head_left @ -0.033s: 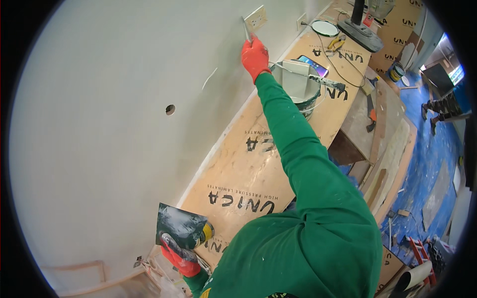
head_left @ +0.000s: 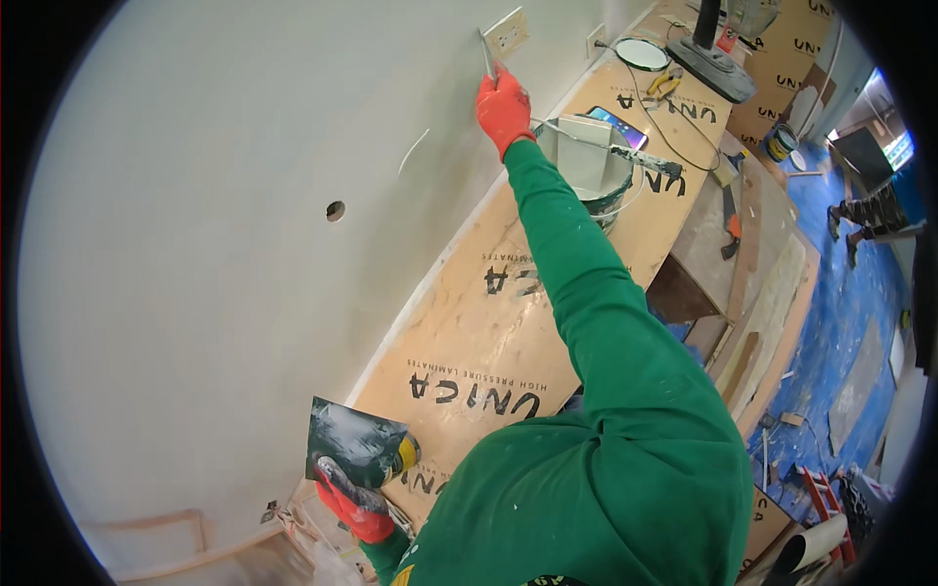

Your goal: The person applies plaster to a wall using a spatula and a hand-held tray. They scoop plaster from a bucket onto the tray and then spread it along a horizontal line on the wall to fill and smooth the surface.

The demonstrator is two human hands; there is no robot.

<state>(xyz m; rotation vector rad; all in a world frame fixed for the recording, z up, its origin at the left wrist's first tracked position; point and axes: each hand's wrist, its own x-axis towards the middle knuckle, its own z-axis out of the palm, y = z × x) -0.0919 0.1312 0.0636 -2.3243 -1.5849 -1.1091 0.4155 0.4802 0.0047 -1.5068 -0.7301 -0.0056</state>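
Right hand [head_left: 504,105] — red glove, fingers closed around a slim grey-bladed hand tool [head_left: 488,59], blade pointing up. Blade tip: just beside the left edge of a cream socket plate [head_left: 506,34] on the wall; whether it touches, cannot tell.

Left hand [head_left: 354,506] — red glove, palm side caked grey, gripping the lower edge of a dark square plate [head_left: 357,439] smeared with white paste; fingers behind the plate hidden. Plate location: low in the view, near the wall, over the near end of the board.

Can, yellow and dark [head_left: 404,454], partly covered by the plate.

Plywood-coloured board [head_left: 430,337], printed in black, running along the wall. On it: bucket [head_left: 608,217], below the right wrist, with a pale rectangular slab [head_left: 583,156] inside and a paint-caked rod [head_left: 645,159] lying across the top; smartphone [head_left: 618,125], screen lit, just beyond; yellow-handled pliers [head_left: 664,84]; round white disc, dark rim [head_left: 642,54].

Wall, pale grey [head_left: 195,244]: one round hole [head_left: 335,211]; second socket plate [head_left: 595,41], further along.

Outer right: blue floor sheeting [head_left: 831,332]; another person's legs [head_left: 870,212]; red ladder [head_left: 829,503].
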